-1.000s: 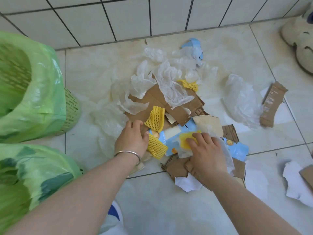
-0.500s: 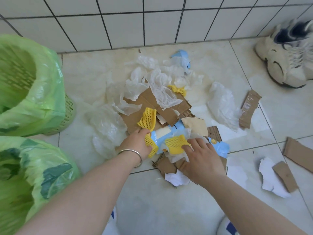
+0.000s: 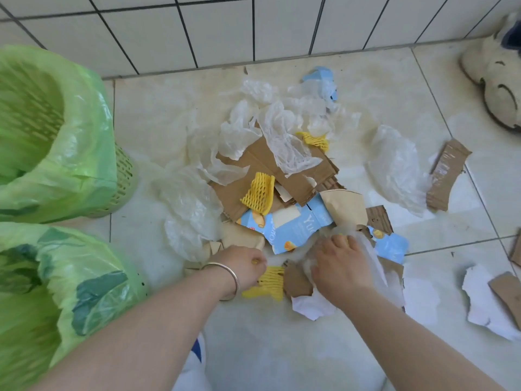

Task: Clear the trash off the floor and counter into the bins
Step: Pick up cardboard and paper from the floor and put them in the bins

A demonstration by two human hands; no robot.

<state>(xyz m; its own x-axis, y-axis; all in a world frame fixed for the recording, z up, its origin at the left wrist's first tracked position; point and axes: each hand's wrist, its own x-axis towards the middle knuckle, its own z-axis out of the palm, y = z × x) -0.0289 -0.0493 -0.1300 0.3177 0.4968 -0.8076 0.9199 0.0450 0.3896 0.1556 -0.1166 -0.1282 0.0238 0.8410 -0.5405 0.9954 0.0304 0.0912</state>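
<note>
The trash lies in a loose heap on the floor [image 3: 282, 348], in front of the tiled wall [image 3: 225, 26], and both hands work at the heap's near edge. The left hand [image 3: 242, 263], with a bangle [image 3: 225, 275] on its wrist, has its fingers curled round a yellow foam net [image 3: 267, 283] that sticks out from under it, just left of a torn cardboard scrap [image 3: 296, 283]. The right hand [image 3: 341, 266] sits just beside it, fingers curled down into crumpled clear plastic [image 3: 372, 258], with a bit of yellow showing at the fingertips; what else it grips I cannot tell. Touching the hands on the far side lies a blue carton [image 3: 293, 230], and beyond it brown cardboard [image 3: 265, 165] carrying a second foam net [image 3: 259, 193]. Clear plastic bags [image 3: 191, 210] spread over the heap's left and far parts, and another bag [image 3: 394, 165] lies apart to the right beside a cardboard strip [image 3: 445, 173]. White paper [image 3: 485, 300] rests near the floor's right edge. Two bins stand along the left edge, both lined with green bags: the far bin [image 3: 84, 136] and the near bin [image 3: 84, 277], the latter close to the left forearm. A shoe [image 3: 496, 80] sits in the far right corner.
</note>
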